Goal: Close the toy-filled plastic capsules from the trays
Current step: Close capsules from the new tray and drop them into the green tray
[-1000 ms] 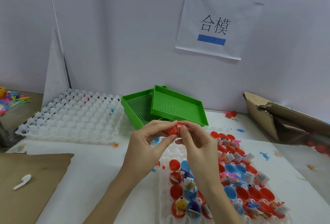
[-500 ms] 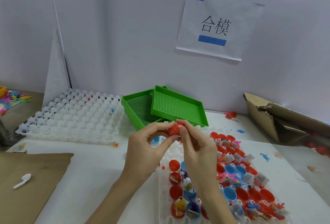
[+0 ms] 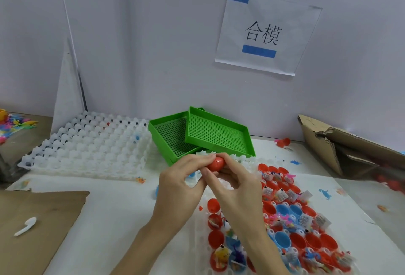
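Both hands, left hand (image 3: pixel 179 183) and right hand (image 3: pixel 235 183), pinch one red capsule (image 3: pixel 216 163) just above the near tray (image 3: pixel 202 226), fingertips clamped on it (the seam looks joined, though fingers hide part). Most of that tray's open capsules (image 3: pixel 295 228) remain unclosed, toys inside.

Stacked mesh trays (image 3: pixel 215 134) behind the hands, empty cell tray (image 3: pixel 87 143) to their left, filled capsule tray (image 3: pixel 285 220) front right, cardboard box (image 3: pixel 350 147) far right

Two hands hold one red capsule (image 3: pixel 215 163) up over the table. The left hand (image 3: pixel 182 183) and right hand (image 3: pixel 235 183) both pinch it. Below sits a white tray (image 3: pixel 202 226) of open red and blue capsules with toys.
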